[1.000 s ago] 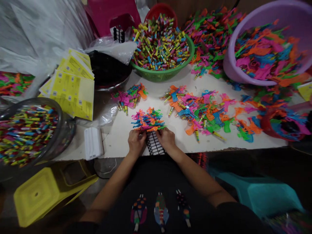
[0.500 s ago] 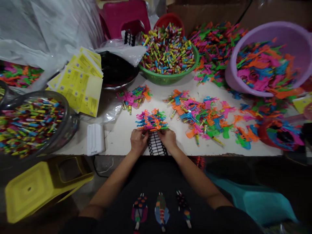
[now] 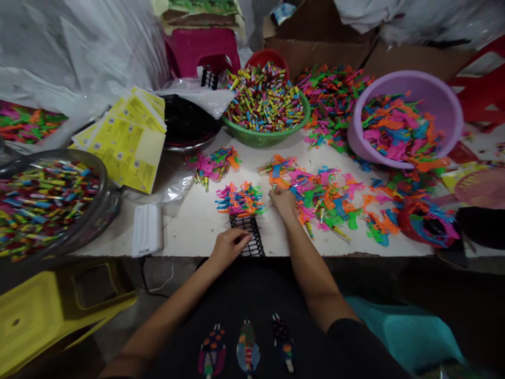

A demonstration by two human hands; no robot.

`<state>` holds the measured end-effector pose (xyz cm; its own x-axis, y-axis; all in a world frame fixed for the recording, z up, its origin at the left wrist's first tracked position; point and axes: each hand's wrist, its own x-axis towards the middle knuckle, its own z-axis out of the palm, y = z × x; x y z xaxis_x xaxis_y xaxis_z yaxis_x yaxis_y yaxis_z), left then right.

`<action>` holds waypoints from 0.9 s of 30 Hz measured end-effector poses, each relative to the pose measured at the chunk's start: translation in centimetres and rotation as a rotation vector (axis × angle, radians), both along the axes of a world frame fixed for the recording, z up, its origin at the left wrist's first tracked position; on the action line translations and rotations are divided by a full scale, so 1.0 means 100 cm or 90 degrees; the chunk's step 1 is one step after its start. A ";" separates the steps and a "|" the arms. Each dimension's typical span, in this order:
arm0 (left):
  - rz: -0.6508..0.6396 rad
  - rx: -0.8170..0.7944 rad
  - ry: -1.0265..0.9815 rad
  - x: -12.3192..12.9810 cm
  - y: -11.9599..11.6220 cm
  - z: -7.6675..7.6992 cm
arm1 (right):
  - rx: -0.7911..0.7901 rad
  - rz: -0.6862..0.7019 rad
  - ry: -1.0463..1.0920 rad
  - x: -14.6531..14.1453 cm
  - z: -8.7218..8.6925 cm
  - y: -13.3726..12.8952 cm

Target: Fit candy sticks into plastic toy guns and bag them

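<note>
A black ladder-like strip (image 3: 252,239) lies at the table's front edge, its far end under a tight cluster of coloured plastic pieces (image 3: 240,199). My left hand (image 3: 229,246) rests over the strip's left side, thumb and fingers close together; whatever may be between them is too small to make out. To the right, my right hand (image 3: 283,202) pinches a small tube-like piece (image 3: 274,186) at the left edge of a loose pile of toy-gun shapes and tubes (image 3: 327,197). A smaller pile (image 3: 215,164) sits behind the cluster.
A green basket of tubes (image 3: 260,138) stands at the back, a purple tub (image 3: 402,84) at the back right. On the left are a clear bowl of tubes (image 3: 103,176), yellow cards (image 3: 122,147) and a white box (image 3: 147,230). A red bowl (image 3: 408,231) sits at right.
My right hand has left the strip and moved right to the loose pile, where it pinches a tube. My left hand has drawn back from the cluster, nearer the front edge. The view has shifted.
</note>
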<state>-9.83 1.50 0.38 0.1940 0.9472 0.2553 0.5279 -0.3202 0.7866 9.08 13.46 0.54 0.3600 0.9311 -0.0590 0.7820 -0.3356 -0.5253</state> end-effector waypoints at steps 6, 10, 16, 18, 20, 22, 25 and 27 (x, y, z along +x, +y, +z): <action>-0.010 -0.221 -0.209 0.003 -0.004 0.012 | 0.079 0.069 0.275 0.006 0.022 -0.091; -0.091 -0.283 -0.235 0.019 -0.005 0.020 | 0.077 0.315 0.214 -0.006 0.030 -0.146; -0.035 -0.002 -0.099 0.006 -0.003 0.021 | 0.086 0.326 0.174 0.036 0.039 -0.075; 0.006 0.084 -0.060 -0.008 -0.002 0.013 | 0.166 0.183 0.059 0.054 0.036 -0.030; 0.052 0.125 -0.034 -0.021 -0.002 0.003 | 0.148 0.192 -0.043 0.063 0.029 0.010; 0.099 0.129 -0.031 -0.031 -0.003 -0.009 | 0.076 0.298 -0.123 0.065 0.021 0.038; 0.192 0.094 -0.050 -0.039 -0.005 -0.024 | -0.019 0.457 -0.188 0.061 0.012 0.059; 0.249 0.062 -0.071 -0.040 -0.004 -0.030 | -0.029 0.499 -0.190 0.060 0.010 0.063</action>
<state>-13.86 1.13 -2.62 -0.2090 0.9144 0.3467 0.5384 -0.1884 0.8214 15.09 19.71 1.53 -0.3830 0.9174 -0.1079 0.9019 0.3461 -0.2586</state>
